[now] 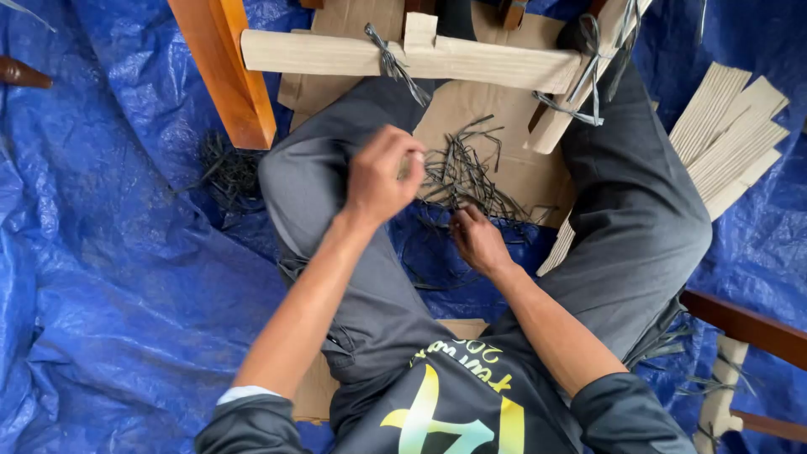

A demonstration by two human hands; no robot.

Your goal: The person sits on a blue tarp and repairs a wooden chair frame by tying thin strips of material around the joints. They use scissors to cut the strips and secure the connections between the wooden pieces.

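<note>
Here the left hand (380,175) is curled shut while the right hand (476,240) pinches dark strips (465,172).

Open tarp (109,277) at left, unobstructed. Boxed in ahead by pale slat (403,55) and orange leg (227,67). Hemmed on both sides by knees; strips (466,172) cluttering the gap between. Slat stack (731,134) blocking right.

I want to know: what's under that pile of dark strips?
The dark strips lie on flat brown cardboard, over a blue tarp. What's beneath the pile's middle is hidden.
</note>
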